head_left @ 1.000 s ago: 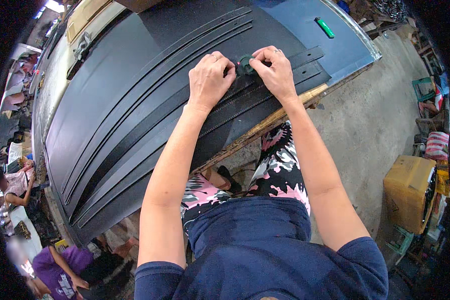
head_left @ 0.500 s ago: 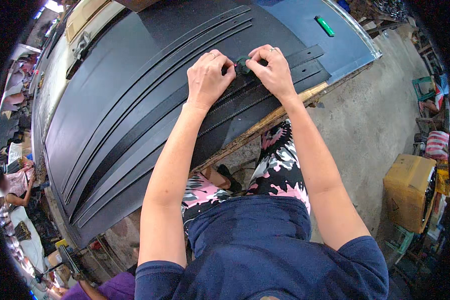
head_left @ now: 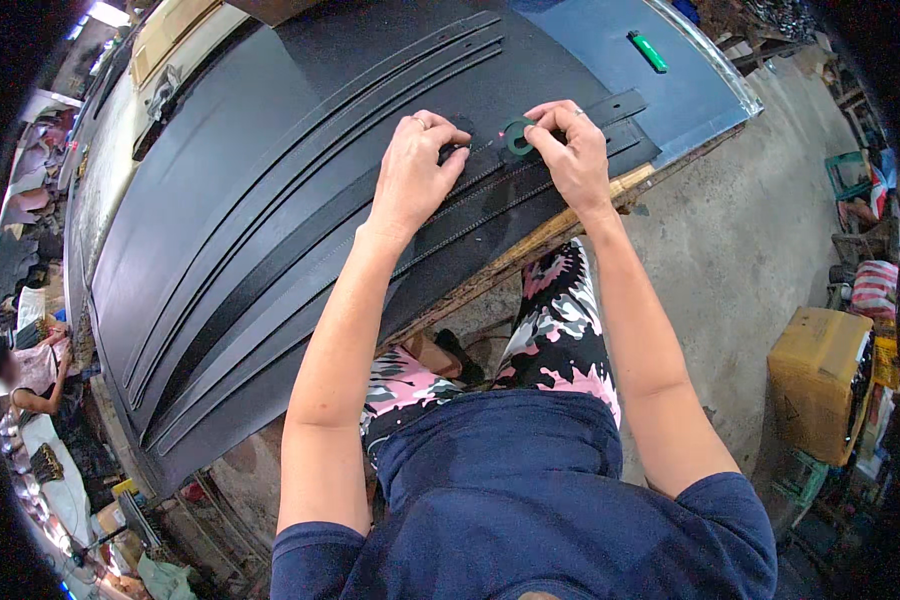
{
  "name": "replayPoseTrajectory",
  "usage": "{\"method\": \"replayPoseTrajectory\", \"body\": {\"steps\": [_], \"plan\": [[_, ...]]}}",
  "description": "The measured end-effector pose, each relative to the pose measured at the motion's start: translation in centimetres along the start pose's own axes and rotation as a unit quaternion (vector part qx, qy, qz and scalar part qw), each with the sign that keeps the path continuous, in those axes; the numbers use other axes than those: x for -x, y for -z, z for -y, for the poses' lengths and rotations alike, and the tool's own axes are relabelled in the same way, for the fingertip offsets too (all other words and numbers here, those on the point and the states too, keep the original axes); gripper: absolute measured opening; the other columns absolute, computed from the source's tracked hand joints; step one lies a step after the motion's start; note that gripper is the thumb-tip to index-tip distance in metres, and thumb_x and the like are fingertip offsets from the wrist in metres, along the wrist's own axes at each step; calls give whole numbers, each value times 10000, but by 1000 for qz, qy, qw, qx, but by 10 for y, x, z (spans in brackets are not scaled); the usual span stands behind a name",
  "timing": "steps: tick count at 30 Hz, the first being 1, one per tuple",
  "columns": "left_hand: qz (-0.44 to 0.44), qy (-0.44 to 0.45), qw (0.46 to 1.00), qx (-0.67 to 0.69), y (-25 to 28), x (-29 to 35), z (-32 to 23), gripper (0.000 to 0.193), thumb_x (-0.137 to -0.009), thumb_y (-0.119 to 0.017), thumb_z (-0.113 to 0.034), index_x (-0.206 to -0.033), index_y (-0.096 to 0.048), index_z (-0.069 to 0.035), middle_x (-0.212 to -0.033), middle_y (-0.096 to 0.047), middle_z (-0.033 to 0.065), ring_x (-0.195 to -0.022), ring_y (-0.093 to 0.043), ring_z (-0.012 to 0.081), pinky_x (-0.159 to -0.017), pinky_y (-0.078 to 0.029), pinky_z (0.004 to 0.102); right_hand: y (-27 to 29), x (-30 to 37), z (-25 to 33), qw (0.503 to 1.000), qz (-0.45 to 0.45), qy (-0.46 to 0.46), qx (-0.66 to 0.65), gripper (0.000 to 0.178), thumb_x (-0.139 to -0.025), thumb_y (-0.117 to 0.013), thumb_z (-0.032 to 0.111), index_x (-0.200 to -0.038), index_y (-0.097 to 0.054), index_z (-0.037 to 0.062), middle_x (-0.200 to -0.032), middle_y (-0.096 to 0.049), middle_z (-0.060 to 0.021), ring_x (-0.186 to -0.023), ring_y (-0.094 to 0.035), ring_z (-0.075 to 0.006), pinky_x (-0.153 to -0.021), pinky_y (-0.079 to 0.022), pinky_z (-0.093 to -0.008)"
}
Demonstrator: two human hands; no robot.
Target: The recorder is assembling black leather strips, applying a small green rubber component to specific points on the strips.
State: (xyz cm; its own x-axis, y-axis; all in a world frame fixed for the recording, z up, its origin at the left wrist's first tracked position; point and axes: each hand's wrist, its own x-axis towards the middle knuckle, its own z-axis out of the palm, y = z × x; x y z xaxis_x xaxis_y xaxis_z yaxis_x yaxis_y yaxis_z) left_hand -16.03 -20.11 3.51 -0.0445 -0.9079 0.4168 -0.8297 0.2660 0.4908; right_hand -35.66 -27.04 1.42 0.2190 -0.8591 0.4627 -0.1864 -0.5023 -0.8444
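Over the table, my right hand (head_left: 572, 152) pinches a dark green ring-shaped thing (head_left: 516, 137) with an open middle and a small reddish spot beside it. My left hand (head_left: 415, 170), a little to the left, is closed with thumb and forefinger together; a dark bit shows at its fingers, too small to name. Under both hands lie long black strips (head_left: 510, 195) with stitched edges, and holes near the right ends of some. More curved black strips (head_left: 310, 137) lie farther back on the black sheet (head_left: 200, 190).
A green lighter (head_left: 647, 51) lies on the blue-grey tabletop (head_left: 685, 105) at the far right. The table's wooden edge (head_left: 510, 262) runs in front of my legs. A taped cardboard box (head_left: 815, 385) stands at right. Another person (head_left: 42, 370) sits at far left.
My hands have moved apart. The right hand has shifted right with the green ring, which now shows its open middle. The left hand stays nearly in place, slightly turned.
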Motion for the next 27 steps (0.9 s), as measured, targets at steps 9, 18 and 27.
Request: {"method": "replayPoseTrajectory", "body": {"steps": [9, 18, 27], "plan": [[151, -40, 986, 53, -2, -34, 5, 169, -823, -674, -121, -945, -687, -5, -893, -616, 144, -873, -604, 293, -783, -482, 376, 5, 3, -8, 976, -60, -76, -195, 126, -827, -634, 25, -727, -579, -29, -948, -632, -73, -800, -554, -78, -728, -439, -228], [325, 22, 943, 65, 10, -69, 0, 122, -837, -688, -111, -884, -681, 1, -697, -656, 96, -579, -593, 150, -496, -468, 315, 3, 2, -7, 972, -66, -78, -213, 141, -820, -644, 35, -716, -567, -19, -926, -631, -63, -791, -547, -78, -712, -430, -226], [213, -92, 972, -21, 2, -53, 7, 182, -742, -690, -141, -864, -688, -7, -770, -676, 158, -709, -664, 275, -669, -525, 363, -3, 2, -4, 998, -30, -15, -48, 129, -750, -674, 67, -696, -595, -19, -847, -648, -108, -702, -589, -179, -657, -473, -289]]}}
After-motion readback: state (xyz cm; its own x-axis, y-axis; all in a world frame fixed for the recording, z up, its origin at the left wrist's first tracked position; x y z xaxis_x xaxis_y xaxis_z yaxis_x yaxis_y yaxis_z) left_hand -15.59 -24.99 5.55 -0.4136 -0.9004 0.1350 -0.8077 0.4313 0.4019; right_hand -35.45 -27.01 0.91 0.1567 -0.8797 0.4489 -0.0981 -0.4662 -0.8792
